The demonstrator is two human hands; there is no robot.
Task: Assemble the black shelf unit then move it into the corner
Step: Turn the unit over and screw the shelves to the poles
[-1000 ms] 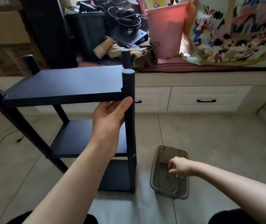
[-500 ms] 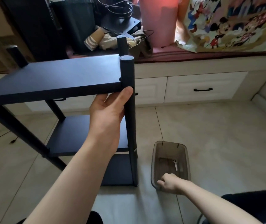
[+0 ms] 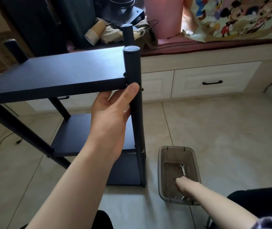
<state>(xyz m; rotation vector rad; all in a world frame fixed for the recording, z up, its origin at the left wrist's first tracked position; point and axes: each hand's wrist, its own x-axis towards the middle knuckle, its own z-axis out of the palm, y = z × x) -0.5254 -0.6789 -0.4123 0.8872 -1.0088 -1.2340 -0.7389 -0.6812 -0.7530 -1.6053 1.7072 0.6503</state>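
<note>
On the tiled floor at left stands our black shelf unit (image 3: pixel 60 75), upright before the white drawers (image 3: pixel 214 83). Our left hand (image 3: pixel 110 116) grips its near right post just under the top board. Further right, our right hand (image 3: pixel 184 185) reaches into the grey plastic bin (image 3: pixel 162 171) beside a small wrench (image 3: pixel 182 169); we cannot tell its grasp.

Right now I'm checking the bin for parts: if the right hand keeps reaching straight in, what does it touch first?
Probably the small silver wrench lying in the grey plastic bin, just beyond the right hand; depth is hard to judge.
</note>
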